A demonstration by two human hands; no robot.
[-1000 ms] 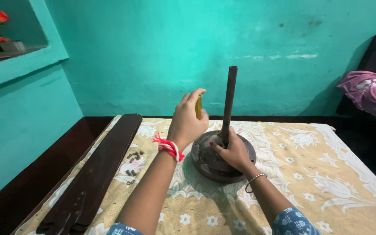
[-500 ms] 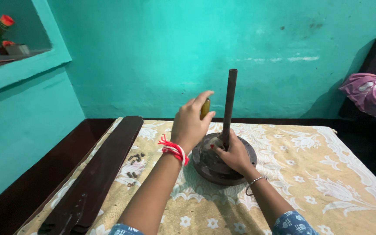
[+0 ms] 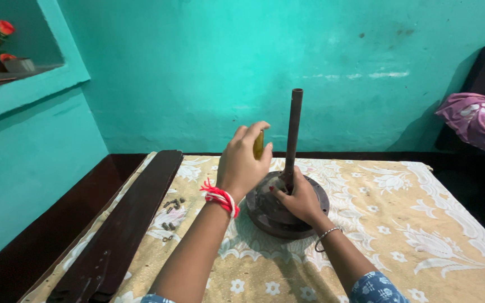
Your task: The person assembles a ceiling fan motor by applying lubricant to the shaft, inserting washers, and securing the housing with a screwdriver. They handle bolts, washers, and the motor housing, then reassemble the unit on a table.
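While the round, rusty dark metal motor housing (image 3: 279,210) sat on the cream floral tablecloth (image 3: 422,224), its upright dark metal rod (image 3: 293,134) rose from the centre. The left hand (image 3: 242,165) was clenched around a yellow tool handle (image 3: 259,145), just above the housing and beside the rod. The right hand (image 3: 301,199) gripped the base of the rod, resting on the housing. Long dark wooden blades (image 3: 124,224) lay to the left, with small dark screws (image 3: 170,216) scattered beside them.

Dark fan blades (image 3: 124,224) lie beside small screws (image 3: 170,207) on floral cloth (image 3: 422,224).
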